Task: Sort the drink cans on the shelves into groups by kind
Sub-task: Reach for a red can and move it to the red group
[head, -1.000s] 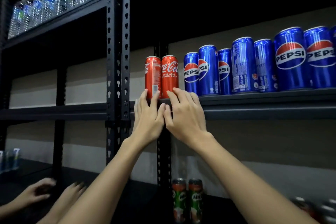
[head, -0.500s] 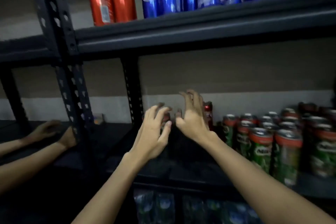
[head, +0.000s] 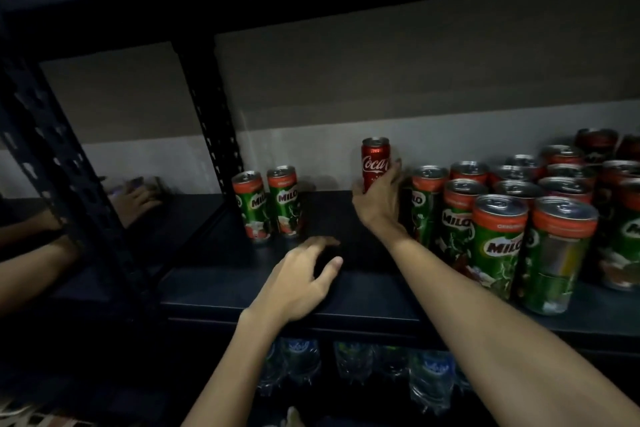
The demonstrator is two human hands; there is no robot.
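Hands of another person (head: 136, 196) show far left behind the dark upright post (head: 62, 184). Two Milo cans (head: 268, 204) stand on the shelf (head: 363, 291); your left hand (head: 301, 282) hovers loosely curled, holding nothing. Your right hand (head: 377, 199) grips the upright Coca-Cola can (head: 374, 159) beside the Milo cluster (head: 512, 218).

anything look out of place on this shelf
Yes: one red Coca-Cola can stands on a shelf where every other readable label is a green Milo can. The right hand grips it; the left hand holds nothing.
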